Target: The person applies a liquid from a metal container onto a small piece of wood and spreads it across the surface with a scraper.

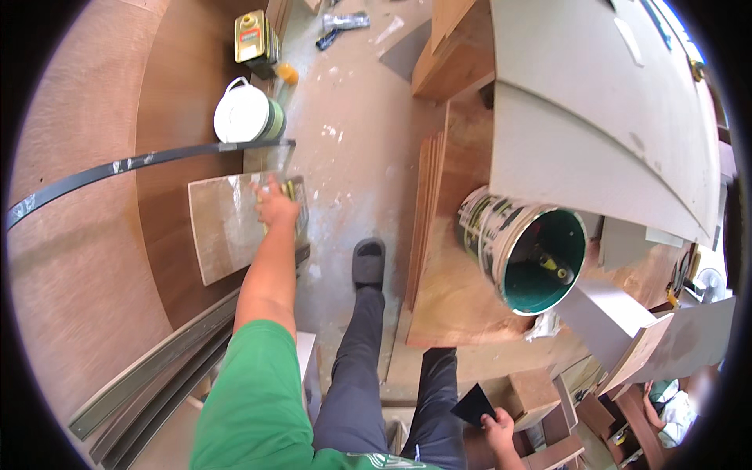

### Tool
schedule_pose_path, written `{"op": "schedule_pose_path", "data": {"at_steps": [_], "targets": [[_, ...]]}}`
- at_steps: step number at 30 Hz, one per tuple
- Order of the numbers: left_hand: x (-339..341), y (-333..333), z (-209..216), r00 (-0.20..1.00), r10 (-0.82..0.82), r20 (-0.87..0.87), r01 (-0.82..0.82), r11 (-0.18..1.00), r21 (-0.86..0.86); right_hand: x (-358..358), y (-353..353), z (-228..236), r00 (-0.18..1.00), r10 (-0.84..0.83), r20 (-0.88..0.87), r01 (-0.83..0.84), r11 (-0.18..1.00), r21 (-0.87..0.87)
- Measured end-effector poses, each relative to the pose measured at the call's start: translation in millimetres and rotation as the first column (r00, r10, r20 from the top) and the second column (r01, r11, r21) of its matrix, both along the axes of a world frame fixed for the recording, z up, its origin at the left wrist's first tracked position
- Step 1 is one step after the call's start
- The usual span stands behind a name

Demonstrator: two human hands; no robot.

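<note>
My left hand (277,207) reaches forward at the left, over the edge of a pale rectangular board (227,227). Its fingers look stretched out and apart. A small yellow and dark thing (291,189) lies right beside these fingers, partly hidden; I cannot make out its kind. Low at the right, my right hand (498,431) pinches a thin, flat, black square-cornered piece (473,406) between thumb and fingers. Whether that piece is a sheet or a blade does not show.
A white-lidded bucket (241,114) and a metal can (251,37) stand beyond the board. A dark strip (149,160) crosses at left. At right, a paint-stained bucket (546,261) rests on wood near large grey panels (611,117). Another person (675,417) is far right.
</note>
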State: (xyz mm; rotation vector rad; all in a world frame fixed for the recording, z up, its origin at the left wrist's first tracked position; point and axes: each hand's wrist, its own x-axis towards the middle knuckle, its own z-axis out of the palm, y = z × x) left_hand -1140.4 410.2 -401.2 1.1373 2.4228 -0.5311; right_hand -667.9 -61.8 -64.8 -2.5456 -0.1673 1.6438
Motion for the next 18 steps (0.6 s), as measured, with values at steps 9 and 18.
{"op": "schedule_pose_path", "data": {"at_steps": [9, 18], "targets": [[-2, -24, 51, 0.985, -0.153, 0.074, 0.151, 0.988, 0.035, 22, -59, 2, 0.978, 0.118, 0.174, -0.127, 0.991, 0.043], [27, -65, 168, 0.903, -0.376, 0.207, 0.350, 0.924, 0.154, 31, -31, 35, 0.990, -0.086, 0.108, 0.076, 0.992, 0.097]]}}
